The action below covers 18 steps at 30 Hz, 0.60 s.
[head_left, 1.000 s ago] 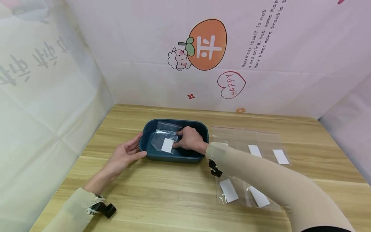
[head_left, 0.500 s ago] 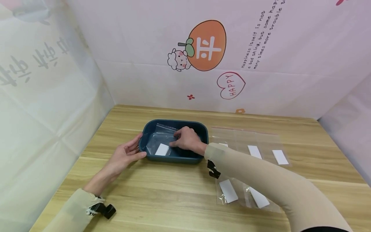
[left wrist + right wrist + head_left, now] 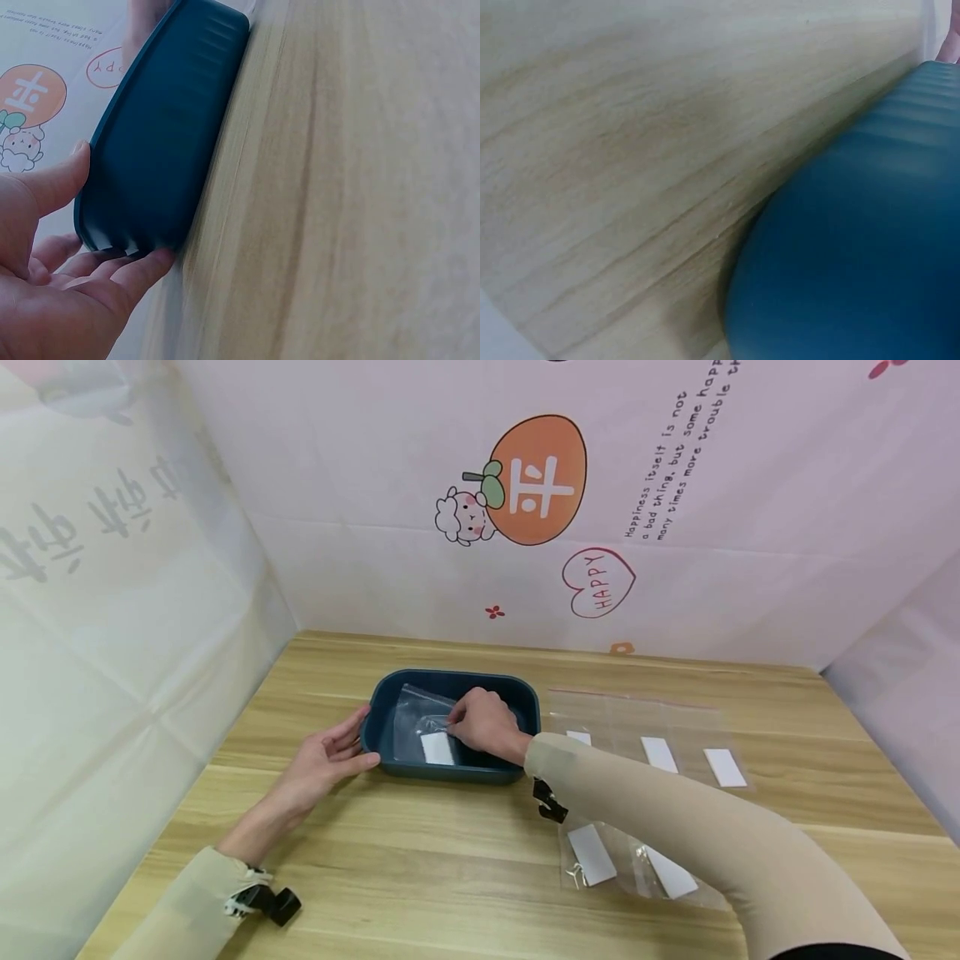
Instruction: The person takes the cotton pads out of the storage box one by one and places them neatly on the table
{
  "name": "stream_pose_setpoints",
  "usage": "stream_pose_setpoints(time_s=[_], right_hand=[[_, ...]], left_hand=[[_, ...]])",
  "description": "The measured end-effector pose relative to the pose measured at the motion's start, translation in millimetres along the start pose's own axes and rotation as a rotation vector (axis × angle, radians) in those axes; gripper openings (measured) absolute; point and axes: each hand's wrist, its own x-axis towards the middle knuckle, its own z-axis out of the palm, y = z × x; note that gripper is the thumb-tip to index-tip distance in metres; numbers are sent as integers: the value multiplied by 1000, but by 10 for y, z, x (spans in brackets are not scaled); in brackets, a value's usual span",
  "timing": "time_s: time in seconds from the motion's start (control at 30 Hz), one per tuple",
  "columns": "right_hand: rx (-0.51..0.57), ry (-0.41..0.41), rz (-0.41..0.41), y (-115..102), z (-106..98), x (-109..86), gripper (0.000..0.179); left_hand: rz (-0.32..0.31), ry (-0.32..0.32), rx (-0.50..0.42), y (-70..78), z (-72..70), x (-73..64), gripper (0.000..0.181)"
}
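Observation:
A dark blue rectangular tub (image 3: pixel 450 770) stands on the wooden table. My left hand (image 3: pixel 318 768) holds its left end, the thumb by the near corner and the fingers along the end wall. The left wrist view shows the same hand (image 3: pixel 82 285), with the thumb at the rim. Inside the tub, my right hand (image 3: pixel 483 722) pinches a small clear zip bag by its edge. This zip bag (image 3: pixel 408 722) has a white card (image 3: pixel 437 748) in it, lying toward the near wall. In the right wrist view the tub's outer wall (image 3: pixel 855 262) hides the right hand.
Right of the tub, several clear zip bags (image 3: pixel 663 714) with white cards lie in two rows, partly hidden under the right forearm (image 3: pixel 660 802). A printed white cloth (image 3: pixel 375 577) rises behind the table (image 3: pixel 420 877).
The right hand has shifted the zip bag about in the tub; its white card went left, then back right, lower than at first. The left hand and tub have stayed put.

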Motion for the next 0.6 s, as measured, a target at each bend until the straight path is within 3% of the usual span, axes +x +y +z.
stream_pose_setpoints(time_s=[0.17, 0.27, 0.33, 0.4, 0.5, 0.6], right_hand=[[108, 58, -60, 13, -89, -12, 12], [249, 21, -94, 33, -144, -6, 13], [349, -42, -97, 50, -171, -1, 17], [432, -127, -93, 73, -186, 6, 33], [507, -252, -110, 92, -182, 25, 63], [543, -362, -126, 85, -151, 48, 70]], left_hand=[[-5, 5, 9, 5, 7, 7, 81], [-9, 6, 3, 10, 14, 11, 81], [-13, 5, -4, 11, 18, 10, 82], [-15, 3, -1, 9, 19, 7, 82], [-12, 2, 4, 2, 16, 2, 82], [-6, 2, 3, -2, 12, -2, 81]])
